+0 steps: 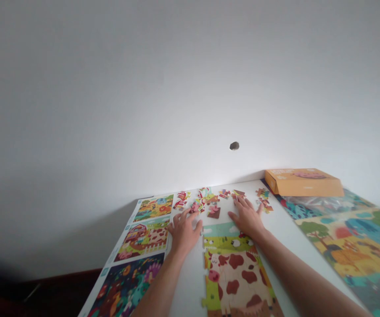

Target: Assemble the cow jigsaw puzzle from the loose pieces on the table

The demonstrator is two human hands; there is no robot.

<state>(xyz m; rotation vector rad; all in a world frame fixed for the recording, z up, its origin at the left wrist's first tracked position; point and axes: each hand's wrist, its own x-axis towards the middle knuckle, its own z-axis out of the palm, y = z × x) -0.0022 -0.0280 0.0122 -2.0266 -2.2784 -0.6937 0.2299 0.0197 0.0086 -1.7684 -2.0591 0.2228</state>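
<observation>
My left hand [186, 230] lies palm down on the white table, fingers spread, its fingertips beside a jigsaw piece with a pink pig [195, 207]. Farther right, my right hand [247, 216] is spread open too, its fingertips at a brown puzzle piece [238, 193] near the wall. Between the hands lies another pig piece [214, 212] on brown ground. The joined cow puzzle [236, 277] stretches toward me below the hands, its left edge showing open tabs. My right hand and wrist overlap its upper right part.
Loose pieces with red barn parts [180, 203] lie at the back, and more pieces [264, 204] sit right of my right hand. A picture sheet [143, 240] runs along the left. At right are an orange box [305, 182], clear plastic [328, 203] and an animal puzzle [358, 246]. The wall [190, 110] stands behind.
</observation>
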